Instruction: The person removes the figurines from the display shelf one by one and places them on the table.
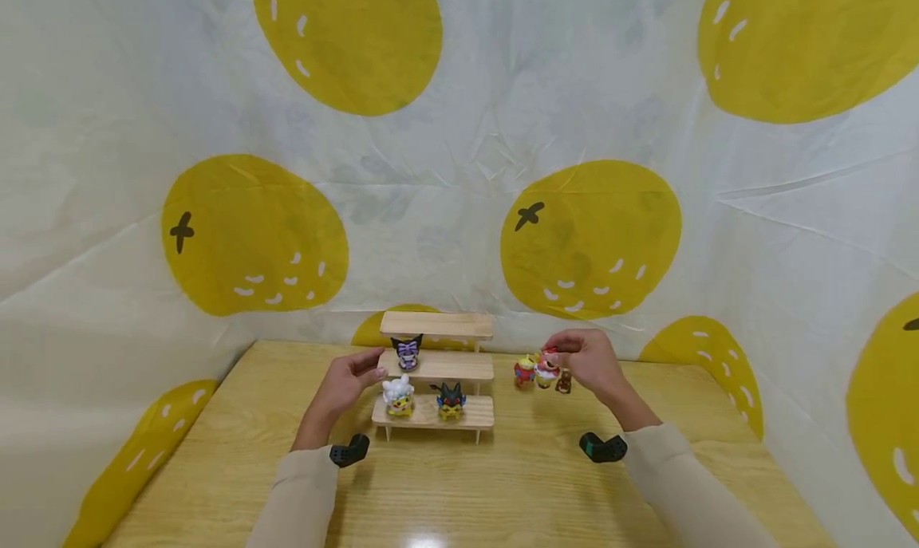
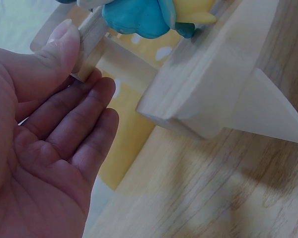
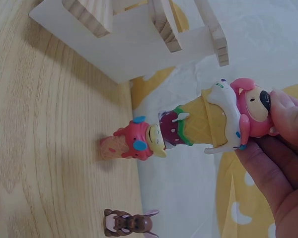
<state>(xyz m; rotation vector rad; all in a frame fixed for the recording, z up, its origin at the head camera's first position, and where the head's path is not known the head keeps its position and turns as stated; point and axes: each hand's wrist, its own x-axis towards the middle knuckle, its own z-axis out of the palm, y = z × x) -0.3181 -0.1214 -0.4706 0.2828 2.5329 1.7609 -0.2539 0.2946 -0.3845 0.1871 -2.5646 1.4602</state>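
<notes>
Sleeves (image 1: 296, 496) before a shelf (image 1: 459, 364).
Left hand (image 1: 341, 388) pinches its edge; right hand (image 1: 592, 362) grips a toy (image 3: 218, 116) right of it.

A wood-grained table (image 1: 531, 492) is backed along its far edge by a pale, creased sheet-like wall (image 1: 424, 237), which is printed with large yellow fruits (image 1: 596, 249) marked by short white dashes and, on some, dark cross-shaped stems. The table is flanked on its left by a similar side wall (image 1: 93, 293) and on its right by another side wall (image 1: 797, 261), both creased and patterned with the same fruits. On the near part of the table, light is reflected in a small bright patch (image 1: 424, 542).
</notes>
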